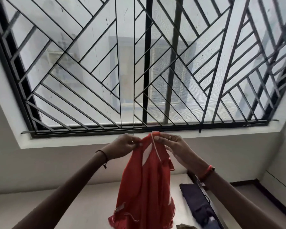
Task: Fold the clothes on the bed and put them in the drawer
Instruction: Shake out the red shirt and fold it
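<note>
**Red top held up by the shoulders, fold not yet begun**

Start at your left hand, the one with the black cord at the wrist. Its fingers are pinched narrow on one shoulder of the red garment, up in front of the window grille, which fills the view at 12 o'clock.

The garment hangs straight down from your grip toward 6 o'clock. It is bunched lengthwise rather than spread, and its hem dangles over the pale bed — whether it touches the sheet, I cannot tell.

Your right hand, with the red bangle at the wrist, pinches the other shoulder by the white-trimmed neckline. The two hands sit close together.

At 4 o'clock from the red garment, a dark garment lies on the bed near its edge. The drawer is not in view.

You look to be in the straighten-out step. The next move likely calls for drawing your hands apart to open the shoulders, then lowering the piece flat onto the bed before you fold — keep both pinches firm, since thin cloth slips.
</note>
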Motion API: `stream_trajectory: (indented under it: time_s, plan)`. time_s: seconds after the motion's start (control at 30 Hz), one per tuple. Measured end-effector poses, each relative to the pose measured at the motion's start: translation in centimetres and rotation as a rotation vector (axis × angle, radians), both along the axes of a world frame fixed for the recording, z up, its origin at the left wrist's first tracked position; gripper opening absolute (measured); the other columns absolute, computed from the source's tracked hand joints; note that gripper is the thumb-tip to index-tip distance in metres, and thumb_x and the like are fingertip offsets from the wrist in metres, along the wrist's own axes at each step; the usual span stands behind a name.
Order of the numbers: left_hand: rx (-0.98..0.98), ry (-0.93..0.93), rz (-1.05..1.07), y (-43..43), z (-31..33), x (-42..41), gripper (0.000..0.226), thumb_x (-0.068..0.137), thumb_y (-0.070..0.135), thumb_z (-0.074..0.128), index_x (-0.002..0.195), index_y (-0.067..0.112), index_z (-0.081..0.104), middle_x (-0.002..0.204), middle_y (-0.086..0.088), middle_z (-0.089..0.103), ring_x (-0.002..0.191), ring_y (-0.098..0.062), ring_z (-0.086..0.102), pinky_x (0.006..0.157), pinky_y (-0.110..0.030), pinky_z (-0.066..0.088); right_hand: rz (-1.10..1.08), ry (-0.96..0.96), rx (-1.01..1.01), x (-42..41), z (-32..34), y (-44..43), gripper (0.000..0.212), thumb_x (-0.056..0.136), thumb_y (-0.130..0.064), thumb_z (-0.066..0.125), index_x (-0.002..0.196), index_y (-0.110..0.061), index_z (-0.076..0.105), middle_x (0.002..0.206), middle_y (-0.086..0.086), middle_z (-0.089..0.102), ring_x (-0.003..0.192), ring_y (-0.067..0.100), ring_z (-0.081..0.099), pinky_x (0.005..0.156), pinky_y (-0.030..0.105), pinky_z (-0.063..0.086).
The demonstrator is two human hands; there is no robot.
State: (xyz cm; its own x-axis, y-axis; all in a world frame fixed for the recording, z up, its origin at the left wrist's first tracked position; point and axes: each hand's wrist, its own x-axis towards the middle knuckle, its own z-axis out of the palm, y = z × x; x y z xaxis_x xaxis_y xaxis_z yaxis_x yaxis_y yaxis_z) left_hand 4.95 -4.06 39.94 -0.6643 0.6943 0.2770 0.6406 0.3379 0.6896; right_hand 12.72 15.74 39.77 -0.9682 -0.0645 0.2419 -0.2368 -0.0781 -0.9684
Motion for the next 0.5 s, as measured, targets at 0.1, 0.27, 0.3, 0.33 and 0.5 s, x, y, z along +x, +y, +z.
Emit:
stream_trajectory:
  time_s: [0.1, 0.27, 0.3, 0.33, 0.5]
  plan:
    - [0.043, 0.035, 0.079, 0.5, 1.1, 0.2, 0.019, 0.088, 0.002, 0.049, 0.093, 0.005, 0.068, 0.074, 0.006, 0.057, 0.064, 0.009, 0.054, 0.067, -0.015, 0.043, -0.041, 0.052, 0.020, -0.1, -0.4, 0.3, 0.016, 0.076, -0.012, 0.068, 0.084, -0.021, 0.078, 0.085, -0.003, 0.074, 0.082, 0.007, 0.066, 0.077, 0.017, 0.051]
    - [0.226, -0.296, 0.171, 2.4, 1.9, 1.9, 0.029, 0.099, 0.003, 0.038, 0.081, 0.017, 0.057, 0.075, -0.002, 0.056, 0.067, -0.009, 0.051, 0.061, -0.020, 0.041, -0.292, 0.194, 0.125, -0.4, -0.5, 0.1, 0.015, 0.072, 0.010, 0.072, 0.083, -0.001, 0.074, 0.077, 0.004, 0.059, 0.070, 0.005, 0.058, 0.066, 0.015, 0.046]
    - [0.271, -0.349, 0.157, 2.7, 2.2, 2.5, 0.025, 0.100, 0.012, 0.040, 0.081, 0.016, 0.057, 0.075, -0.001, 0.057, 0.069, -0.011, 0.052, 0.062, -0.019, 0.043, -0.333, 0.219, 0.145, -0.4, -0.4, 0.0, 0.016, 0.070, 0.009, 0.074, 0.083, 0.000, 0.073, 0.074, 0.003, 0.057, 0.068, 0.005, 0.056, 0.064, 0.015, 0.045]
    - [0.275, -0.351, 0.131, 3.0, 2.6, 3.0, 0.023, 0.099, 0.023, 0.044, 0.082, 0.015, 0.057, 0.075, 0.000, 0.058, 0.070, -0.010, 0.054, 0.062, -0.019, 0.044, -0.366, 0.241, 0.160, -0.4, -0.2, 0.1, 0.016, 0.068, 0.007, 0.077, 0.083, -0.001, 0.073, 0.071, 0.002, 0.057, 0.066, 0.006, 0.055, 0.062, 0.015, 0.044]
    - [0.086, -0.016, 0.101, 3.4, 3.3, 2.5, 0.038, 0.065, 0.056, 0.075, 0.084, 0.023, 0.071, 0.074, 0.005, 0.068, 0.066, 0.000, 0.056, 0.066, -0.029, 0.049, -0.458, 0.268, 0.196, -0.1, -0.1, 0.0, 0.017, 0.070, 0.013, 0.072, 0.080, -0.001, 0.071, 0.056, -0.011, 0.064, 0.056, -0.003, 0.057, 0.060, 0.015, 0.048]
